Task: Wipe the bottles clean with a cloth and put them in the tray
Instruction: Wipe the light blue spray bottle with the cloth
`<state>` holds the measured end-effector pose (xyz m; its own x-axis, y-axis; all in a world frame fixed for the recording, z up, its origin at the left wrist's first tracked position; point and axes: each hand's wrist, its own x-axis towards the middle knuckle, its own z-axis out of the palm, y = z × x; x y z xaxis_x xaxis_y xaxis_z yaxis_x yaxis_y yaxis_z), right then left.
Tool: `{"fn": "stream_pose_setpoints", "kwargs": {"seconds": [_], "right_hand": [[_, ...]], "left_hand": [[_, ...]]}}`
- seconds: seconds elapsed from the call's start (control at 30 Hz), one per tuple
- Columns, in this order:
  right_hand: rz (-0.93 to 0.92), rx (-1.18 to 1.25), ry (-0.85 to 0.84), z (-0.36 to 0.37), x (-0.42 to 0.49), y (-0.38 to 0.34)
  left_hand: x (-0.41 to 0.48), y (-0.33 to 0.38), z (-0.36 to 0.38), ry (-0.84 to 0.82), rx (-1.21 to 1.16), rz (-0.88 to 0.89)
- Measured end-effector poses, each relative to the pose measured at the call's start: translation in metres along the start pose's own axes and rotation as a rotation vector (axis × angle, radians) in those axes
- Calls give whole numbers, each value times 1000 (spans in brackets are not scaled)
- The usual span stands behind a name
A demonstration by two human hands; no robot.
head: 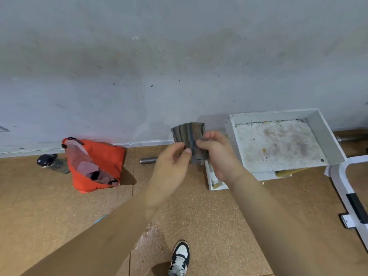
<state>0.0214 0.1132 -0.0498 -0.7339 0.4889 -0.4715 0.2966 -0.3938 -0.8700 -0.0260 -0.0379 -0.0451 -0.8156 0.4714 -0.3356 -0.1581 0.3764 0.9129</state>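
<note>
Left hand (171, 162): pinches the cloth (190, 139)
Right hand (217, 154): pinches the cloth too
Tray (326, 134): right, by the wall
Bottle (52, 163): beside the orange bag (95, 164)

Left hand (169, 168), right hand (219, 156) bare; bare forearms (123, 226); black-and-white lace-up sneaker (180, 257).

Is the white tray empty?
Yes, the tray is empty but dirty: only its stained bottom shows.

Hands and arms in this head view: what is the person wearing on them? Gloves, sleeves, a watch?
Nothing shows: the left hand and right hand are bare, no gloves, rings or watch, and both forearms are uncovered to the frame's edge. A black-and-white sneaker shows below.
</note>
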Motion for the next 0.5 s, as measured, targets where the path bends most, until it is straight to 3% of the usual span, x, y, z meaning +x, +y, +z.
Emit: {"fn": "stream_pose_setpoints", "kwargs": {"seconds": [0.13,0.27,0.5], "right_hand": [[90,80,-151,69,-26,18],[200,74,-307,140,-45,65],[358,-54,-326,284,-40,230]], "left_hand": [[-19,-13,-64,94,-143,-47],[-42,-63,-138,83,-156,-73],[-68,-243,-268,85,48,-65]]}}
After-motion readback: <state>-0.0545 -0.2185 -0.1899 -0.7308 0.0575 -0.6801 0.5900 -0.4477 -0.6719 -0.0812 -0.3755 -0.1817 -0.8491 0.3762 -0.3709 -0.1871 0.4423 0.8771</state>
